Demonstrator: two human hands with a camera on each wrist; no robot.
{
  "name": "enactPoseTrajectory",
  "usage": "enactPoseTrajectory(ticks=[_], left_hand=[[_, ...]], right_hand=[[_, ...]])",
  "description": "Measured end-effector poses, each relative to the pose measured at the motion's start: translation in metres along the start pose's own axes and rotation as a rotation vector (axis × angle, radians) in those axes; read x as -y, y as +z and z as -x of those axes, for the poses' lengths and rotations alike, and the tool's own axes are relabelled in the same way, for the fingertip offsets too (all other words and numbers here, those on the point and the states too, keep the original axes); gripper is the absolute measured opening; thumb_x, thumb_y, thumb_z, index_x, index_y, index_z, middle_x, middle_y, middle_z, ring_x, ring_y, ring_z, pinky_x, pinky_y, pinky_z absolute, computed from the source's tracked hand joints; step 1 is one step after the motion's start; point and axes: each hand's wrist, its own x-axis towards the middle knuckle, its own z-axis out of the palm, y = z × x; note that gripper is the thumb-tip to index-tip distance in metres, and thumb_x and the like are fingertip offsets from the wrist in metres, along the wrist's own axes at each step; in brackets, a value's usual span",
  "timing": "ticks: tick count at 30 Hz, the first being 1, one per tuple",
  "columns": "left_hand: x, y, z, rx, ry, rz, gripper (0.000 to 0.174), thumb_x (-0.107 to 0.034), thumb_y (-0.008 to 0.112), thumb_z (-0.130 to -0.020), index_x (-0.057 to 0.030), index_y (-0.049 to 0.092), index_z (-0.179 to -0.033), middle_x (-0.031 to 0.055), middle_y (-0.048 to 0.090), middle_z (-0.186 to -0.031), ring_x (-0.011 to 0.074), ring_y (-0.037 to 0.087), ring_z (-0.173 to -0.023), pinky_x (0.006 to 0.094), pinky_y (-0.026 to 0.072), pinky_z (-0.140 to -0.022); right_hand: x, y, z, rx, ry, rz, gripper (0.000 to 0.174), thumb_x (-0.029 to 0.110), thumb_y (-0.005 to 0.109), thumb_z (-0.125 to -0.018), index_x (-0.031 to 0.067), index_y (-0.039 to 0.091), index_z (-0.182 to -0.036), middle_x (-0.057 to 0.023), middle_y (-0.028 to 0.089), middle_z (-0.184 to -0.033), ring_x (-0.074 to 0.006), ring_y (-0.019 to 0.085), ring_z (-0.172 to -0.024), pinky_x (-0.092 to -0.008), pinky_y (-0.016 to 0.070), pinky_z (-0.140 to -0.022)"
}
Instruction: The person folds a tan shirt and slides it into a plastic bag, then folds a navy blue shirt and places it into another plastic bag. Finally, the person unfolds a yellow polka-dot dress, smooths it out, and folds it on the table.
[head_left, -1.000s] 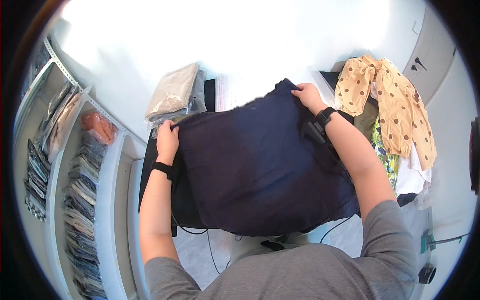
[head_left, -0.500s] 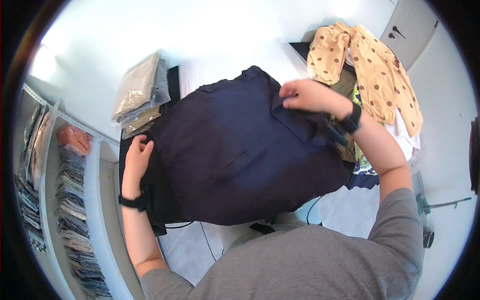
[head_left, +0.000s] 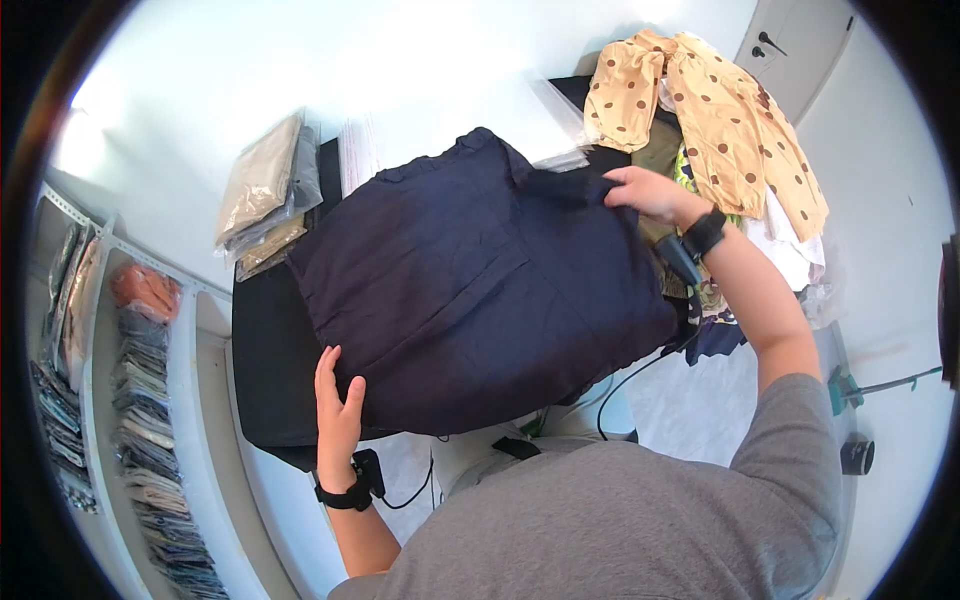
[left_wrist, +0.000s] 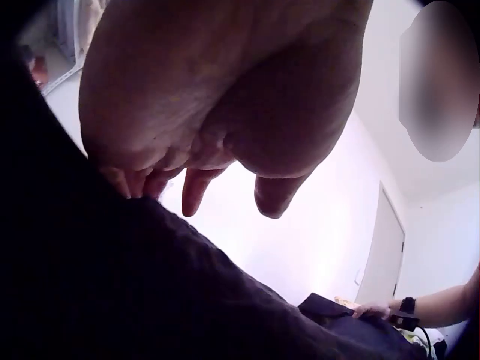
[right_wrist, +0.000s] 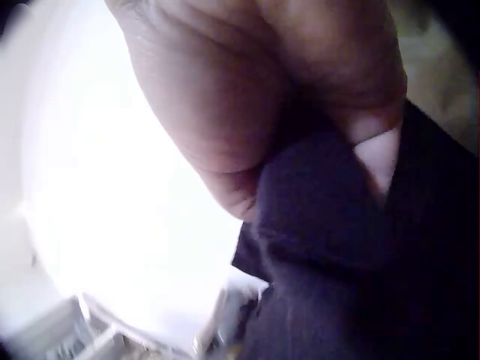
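Observation:
A dark navy garment (head_left: 430, 290) lies spread over the black table, its kind not plain from its shape. At its upper right, my right hand (head_left: 650, 195) pinches a raised fold of the cloth; in the right wrist view the cloth (right_wrist: 315, 202) is bunched between thumb and fingers. My left hand (head_left: 338, 410) lies along the lower left edge of the garment, fingers straight and thumb spread. From the left wrist view, the left fingers (left_wrist: 196, 193) point away from the palm, right at the dark cloth.
Bagged folded clothes (head_left: 262, 185) sit at the table's (head_left: 265, 370) back left. Clear plastic sheets (head_left: 470, 105) lie behind the garment. A dotted tan garment (head_left: 715, 130) tops a clothes pile on the right. Shelves (head_left: 195, 420) of packed clothes stand at left.
My left hand let go of the garment's upper left corner and came down its left side. My right hand released its corner, then took hold of a fold. The garment now lies lower.

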Motion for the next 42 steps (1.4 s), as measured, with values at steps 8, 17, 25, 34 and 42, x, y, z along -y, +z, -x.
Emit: enactPoseTrajectory(ticks=[8, 17, 25, 34, 42], left_hand=[[-0.001, 0.01, 0.003, -0.039, 0.024, -0.115, 0.046, -0.022, 0.055, -0.089, -0.0021, 0.044, -0.129, 0.0147, 0.034, -0.143, 0.0303, 0.031, -0.132, 0.0382, 0.0253, -0.108], [0.002, 0.01, 0.004, -0.074, 0.11, -0.103, 0.045, -0.021, 0.059, -0.086, -0.0014, 0.048, -0.125, 0.0162, 0.038, -0.14, 0.0322, 0.035, -0.13, 0.0389, 0.0265, -0.107], [0.044, 0.004, 0.077, -0.272, -0.205, 0.475, 0.022, -0.016, 0.053, -0.092, -0.0012, 0.062, -0.079, 0.0031, 0.062, -0.075, 0.0095, 0.054, -0.072, 0.0252, 0.0427, -0.068], [0.074, 0.091, 0.09, 0.214, -0.306, 0.791, 0.052, -0.011, 0.068, -0.079, 0.0031, 0.047, -0.124, 0.0119, 0.055, -0.12, 0.0207, 0.049, -0.113, 0.0305, 0.0375, -0.096], [0.064, 0.121, 0.087, 0.355, -0.466, 0.752, 0.053, -0.012, 0.069, -0.078, 0.0012, 0.048, -0.124, 0.0088, 0.053, -0.124, 0.0188, 0.046, -0.115, 0.0297, 0.0338, -0.099]], right_hand=[[-0.016, -0.041, -0.016, -0.222, 0.367, 0.563, 0.021, 0.019, 0.063, -0.079, 0.0033, 0.065, -0.093, -0.0077, 0.064, -0.082, -0.0123, 0.061, -0.072, -0.0288, 0.0505, -0.06], [-0.018, -0.002, -0.076, -0.339, -0.011, 0.998, 0.048, 0.03, 0.068, -0.077, 0.0004, 0.057, -0.113, -0.0203, 0.062, -0.107, -0.0338, 0.06, -0.1, -0.0378, 0.0474, -0.086], [0.016, 0.019, 0.072, -0.372, -0.1, 0.824, 0.026, 0.024, 0.058, -0.088, -0.0002, 0.063, -0.097, -0.0104, 0.066, -0.087, -0.018, 0.062, -0.079, -0.031, 0.0474, -0.071], [-0.091, 0.087, 0.188, -0.784, 0.135, -0.016, 0.033, 0.033, 0.053, -0.094, 0.0028, 0.058, -0.106, -0.0033, 0.062, -0.085, -0.01, 0.057, -0.075, -0.0238, 0.0455, -0.068], [-0.074, 0.107, 0.166, -0.809, 0.113, -0.104, 0.027, 0.033, 0.06, -0.089, 0.0061, 0.063, -0.094, 0.0048, 0.053, -0.075, -0.0046, 0.046, -0.067, -0.0197, 0.0362, -0.059]])
